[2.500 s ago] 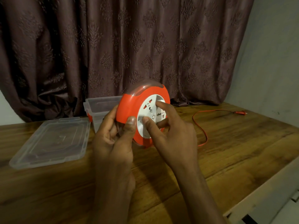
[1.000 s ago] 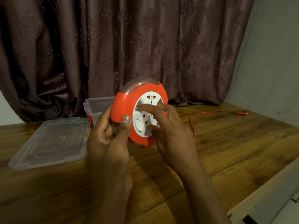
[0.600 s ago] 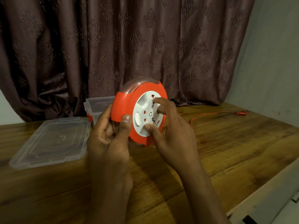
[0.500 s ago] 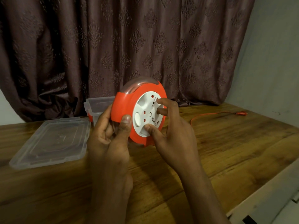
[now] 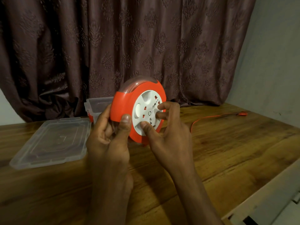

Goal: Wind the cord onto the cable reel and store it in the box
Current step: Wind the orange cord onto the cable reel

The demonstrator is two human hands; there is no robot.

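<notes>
An orange cable reel (image 5: 125, 99) with a white socket disc (image 5: 146, 108) stands upright above the table. My left hand (image 5: 110, 133) grips its orange rim, thumb on the front edge. My right hand (image 5: 168, 132) has thumb and fingertips curled onto the white disc. The orange cord (image 5: 209, 116) runs from behind my right hand across the table to its plug (image 5: 242, 113) at the far right. The clear plastic box (image 5: 97, 104) sits behind the reel, partly hidden by it.
The box's clear lid (image 5: 52, 140) lies flat on the wooden table (image 5: 227, 151) to the left. A dark patterned curtain (image 5: 129, 46) hangs behind. A wall rises at the right, and a pale ledge (image 5: 266, 198) runs along the table's near right edge.
The white disc has turned under my right fingers, which shifted around it. The loose cord has shortened and straightened toward the reel. My left hand kept its grip.
</notes>
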